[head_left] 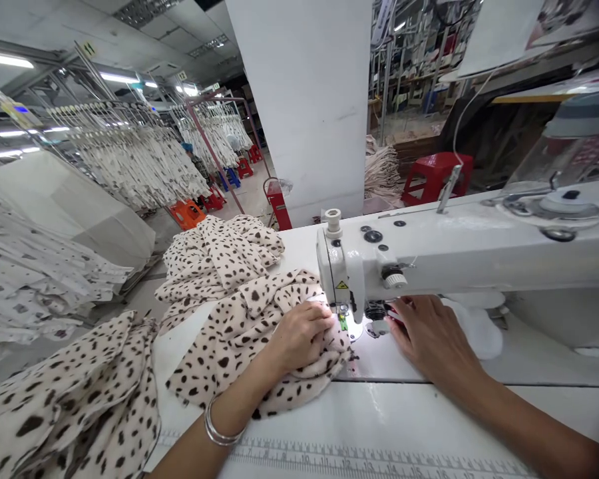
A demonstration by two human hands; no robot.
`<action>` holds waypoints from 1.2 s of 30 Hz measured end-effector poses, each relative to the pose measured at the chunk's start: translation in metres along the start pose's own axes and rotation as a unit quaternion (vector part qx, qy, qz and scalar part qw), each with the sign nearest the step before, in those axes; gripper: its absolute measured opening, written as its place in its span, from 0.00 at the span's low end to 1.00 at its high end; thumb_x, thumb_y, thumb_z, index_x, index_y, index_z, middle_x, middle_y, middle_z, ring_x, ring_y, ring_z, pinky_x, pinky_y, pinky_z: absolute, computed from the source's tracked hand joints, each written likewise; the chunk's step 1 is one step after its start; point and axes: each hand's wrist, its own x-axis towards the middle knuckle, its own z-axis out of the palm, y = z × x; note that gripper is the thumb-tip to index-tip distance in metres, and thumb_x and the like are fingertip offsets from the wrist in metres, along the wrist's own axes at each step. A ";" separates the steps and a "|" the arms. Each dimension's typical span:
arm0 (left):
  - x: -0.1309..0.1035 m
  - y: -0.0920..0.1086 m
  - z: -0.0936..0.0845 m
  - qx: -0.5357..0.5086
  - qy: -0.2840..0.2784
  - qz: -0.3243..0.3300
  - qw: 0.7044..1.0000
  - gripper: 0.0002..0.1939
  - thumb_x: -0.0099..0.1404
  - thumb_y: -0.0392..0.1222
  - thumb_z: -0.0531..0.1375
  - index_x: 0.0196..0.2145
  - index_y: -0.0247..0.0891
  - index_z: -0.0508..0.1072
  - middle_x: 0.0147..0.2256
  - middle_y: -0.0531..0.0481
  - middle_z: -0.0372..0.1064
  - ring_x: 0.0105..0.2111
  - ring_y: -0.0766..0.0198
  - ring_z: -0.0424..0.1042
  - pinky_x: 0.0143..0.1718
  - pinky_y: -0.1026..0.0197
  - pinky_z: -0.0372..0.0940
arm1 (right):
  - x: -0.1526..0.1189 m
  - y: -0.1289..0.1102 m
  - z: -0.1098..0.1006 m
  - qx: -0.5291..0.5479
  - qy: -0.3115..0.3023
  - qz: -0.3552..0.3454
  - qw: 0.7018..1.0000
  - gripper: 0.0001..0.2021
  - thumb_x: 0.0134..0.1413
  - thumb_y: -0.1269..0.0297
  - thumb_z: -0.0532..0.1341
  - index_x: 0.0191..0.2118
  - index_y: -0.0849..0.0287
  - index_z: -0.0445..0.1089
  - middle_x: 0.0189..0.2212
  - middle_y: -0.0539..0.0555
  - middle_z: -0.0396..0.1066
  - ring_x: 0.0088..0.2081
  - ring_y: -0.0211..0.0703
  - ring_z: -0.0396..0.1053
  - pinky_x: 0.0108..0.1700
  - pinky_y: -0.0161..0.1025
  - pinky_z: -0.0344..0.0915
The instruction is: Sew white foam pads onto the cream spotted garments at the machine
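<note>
My left hand is closed on the spotted fabric, cream with dark brown spots, just left of the lit needle area. Its fingers are curled, bunching the cloth beside the green-marked presser foot of the white sewing machine. Under the machine's arm, to the right of the needle, my right hand is closed round a small red and dark object. Most of that object is hidden by the fingers, so its kind is unclear. The fabric's right edge lies by the needle plate.
More spotted fabric lies in a pile behind and in another heap at the left. A printed ruler runs along the table's front edge. Beyond stand a white pillar, a red stool and racks of hanging garments.
</note>
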 end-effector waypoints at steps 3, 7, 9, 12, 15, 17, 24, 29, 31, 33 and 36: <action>-0.006 0.009 -0.013 -0.037 -0.031 -0.061 0.997 0.09 0.63 0.31 0.56 0.33 0.34 0.77 0.31 0.46 0.75 0.34 0.61 0.72 0.39 0.59 0.70 | 0.000 -0.001 0.000 0.010 0.016 0.001 1.000 0.11 0.60 0.67 0.50 0.40 0.60 0.69 0.33 0.61 0.66 0.35 0.54 0.63 0.33 0.45 0.58; -0.012 0.011 -0.032 -0.088 -0.102 -0.160 0.978 0.15 0.62 0.30 0.54 0.44 0.38 0.75 0.45 0.47 0.73 0.35 0.64 0.72 0.36 0.63 0.69 | -0.001 -0.002 -0.002 0.037 0.033 -0.009 0.999 0.12 0.61 0.68 0.50 0.35 0.59 0.70 0.33 0.59 0.68 0.36 0.52 0.64 0.36 0.46 0.57; -0.014 0.009 -0.039 -0.062 -0.142 -0.189 0.970 0.25 0.60 0.30 0.53 0.55 0.42 0.68 0.56 0.46 0.64 0.39 0.62 0.71 0.38 0.61 0.68 | -0.002 -0.004 -0.006 0.060 0.041 -0.023 0.997 0.13 0.62 0.68 0.49 0.31 0.59 0.70 0.32 0.58 0.69 0.35 0.50 0.66 0.37 0.46 0.58; -0.015 0.007 -0.047 -0.041 -0.212 -0.230 0.949 0.26 0.59 0.34 0.54 0.57 0.41 0.64 0.53 0.44 0.62 0.36 0.61 0.69 0.36 0.60 0.66 | -0.005 -0.014 -0.015 0.108 0.048 -0.060 0.991 0.16 0.65 0.67 0.49 0.29 0.59 0.70 0.30 0.56 0.71 0.35 0.47 0.69 0.39 0.45 0.61; -0.014 0.011 -0.056 -0.076 -0.239 -0.257 0.933 0.13 0.60 0.36 0.55 0.44 0.38 0.69 0.41 0.47 0.65 0.36 0.60 0.67 0.36 0.61 0.66 | -0.007 -0.034 -0.028 0.161 0.034 -0.099 0.981 0.16 0.67 0.64 0.50 0.32 0.57 0.72 0.28 0.52 0.73 0.32 0.41 0.71 0.39 0.40 0.64; -0.013 0.015 -0.062 -0.101 -0.202 -0.257 0.940 0.06 0.60 0.35 0.57 0.37 0.37 0.69 0.39 0.48 0.64 0.38 0.60 0.67 0.38 0.61 0.66 | -0.007 -0.050 -0.036 0.213 -0.016 -0.085 0.973 0.13 0.66 0.59 0.53 0.36 0.55 0.72 0.27 0.49 0.73 0.28 0.38 0.71 0.32 0.35 0.66; -0.016 0.014 -0.087 -0.270 -0.106 -0.181 0.940 0.07 0.59 0.30 0.63 0.27 0.36 0.68 0.45 0.47 0.67 0.39 0.64 0.70 0.39 0.64 0.68 | -0.002 -0.099 -0.036 0.318 0.043 -0.075 0.944 0.07 0.64 0.65 0.56 0.43 0.59 0.69 0.29 0.52 0.73 0.29 0.41 0.71 0.31 0.37 0.66; -0.020 0.010 -0.099 -0.286 -0.192 -0.129 0.930 0.11 0.59 0.29 0.64 0.23 0.35 0.67 0.38 0.48 0.71 0.37 0.65 0.72 0.38 0.63 0.68 | -0.008 -0.102 -0.036 0.299 0.120 -0.157 0.934 0.05 0.59 0.77 0.57 0.39 0.64 0.69 0.28 0.53 0.71 0.29 0.41 0.67 0.34 0.40 0.62; -0.020 0.011 -0.099 -0.289 -0.207 -0.121 0.927 0.12 0.59 0.29 0.64 0.22 0.35 0.66 0.36 0.48 0.70 0.36 0.65 0.71 0.37 0.65 0.67 | -0.010 -0.099 -0.038 0.306 0.128 -0.183 0.925 0.06 0.57 0.80 0.58 0.37 0.65 0.68 0.27 0.54 0.71 0.29 0.41 0.67 0.32 0.41 0.61; -0.020 0.012 -0.100 -0.291 -0.216 -0.119 0.924 0.12 0.59 0.29 0.64 0.22 0.35 0.66 0.36 0.48 0.69 0.35 0.66 0.71 0.36 0.65 0.67 | -0.012 -0.097 -0.040 0.314 0.134 -0.200 0.918 0.07 0.55 0.82 0.58 0.36 0.65 0.69 0.27 0.55 0.71 0.29 0.41 0.67 0.31 0.41 0.61; -0.020 0.014 -0.101 -0.285 -0.225 -0.113 0.925 0.11 0.60 0.28 0.63 0.23 0.35 0.66 0.35 0.49 0.68 0.34 0.66 0.70 0.36 0.65 0.66 | -0.016 -0.095 -0.041 0.324 0.134 -0.206 0.914 0.08 0.54 0.82 0.56 0.35 0.65 0.69 0.27 0.56 0.71 0.30 0.43 0.68 0.30 0.41 0.61</action>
